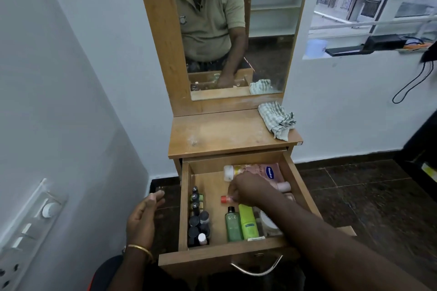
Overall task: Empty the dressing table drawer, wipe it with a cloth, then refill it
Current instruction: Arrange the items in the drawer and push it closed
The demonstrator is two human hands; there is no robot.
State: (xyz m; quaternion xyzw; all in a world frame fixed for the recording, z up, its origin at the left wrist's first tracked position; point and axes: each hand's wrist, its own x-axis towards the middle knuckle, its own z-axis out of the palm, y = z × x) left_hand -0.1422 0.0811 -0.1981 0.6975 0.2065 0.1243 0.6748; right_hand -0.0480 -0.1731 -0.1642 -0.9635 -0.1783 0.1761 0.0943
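Observation:
The wooden drawer [184, 208] of the dressing table stands pulled out. Inside lie a pink lotion bottle [257, 170] at the back, two green bottles [241, 222] at the front and several small dark nail-polish bottles [198, 220] along the left wall. My right hand [250, 190] reaches into the drawer and pinches a small bottle with a red cap [224, 199]. My left hand [143, 217] hovers left of the drawer, fingers loosely curled, holding nothing. A checked cloth [276, 119] lies crumpled on the right of the table top [220, 132].
A mirror [236, 30] rises behind the table top. A white wall with a switch panel [30, 227] is close on the left. A window [373, 7] and a hanging black cord [413, 82] are on the right. The floor [366, 196] is dark tile.

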